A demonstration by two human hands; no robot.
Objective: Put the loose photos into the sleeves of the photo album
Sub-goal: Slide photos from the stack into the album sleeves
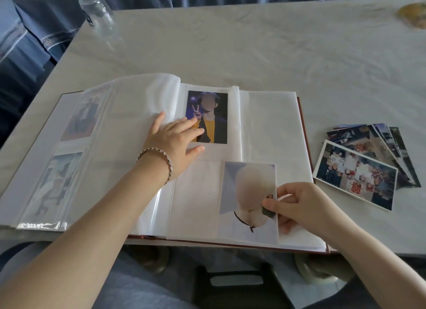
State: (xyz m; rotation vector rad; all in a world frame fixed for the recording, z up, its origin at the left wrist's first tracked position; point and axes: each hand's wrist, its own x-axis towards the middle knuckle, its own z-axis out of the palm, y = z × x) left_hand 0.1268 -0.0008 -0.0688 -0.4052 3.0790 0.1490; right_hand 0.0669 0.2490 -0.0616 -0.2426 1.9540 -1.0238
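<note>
An open photo album (272, 129) lies on the table in front of me. A portrait photo with a yellow shirt (211, 108) sits in the upper sleeve of the middle page. My left hand (175, 138) lies flat with straight fingers on that page, fingertips on the photo's lower left corner. My right hand (302, 205) pinches the right edge of a loose pale portrait photo (246, 193) over the lower sleeve; whether it has entered the sleeve I cannot tell. A fanned pile of loose photos (359, 168) lies right of the album.
Two faint photos (80, 117) show through the left page's sleeves. An empty glass bottle (96, 11) stands at the table's far left corner. A yellowish object (415, 13) sits at the far right edge. Blue fabric lies beyond the table (253, 43). A dark stool shows below.
</note>
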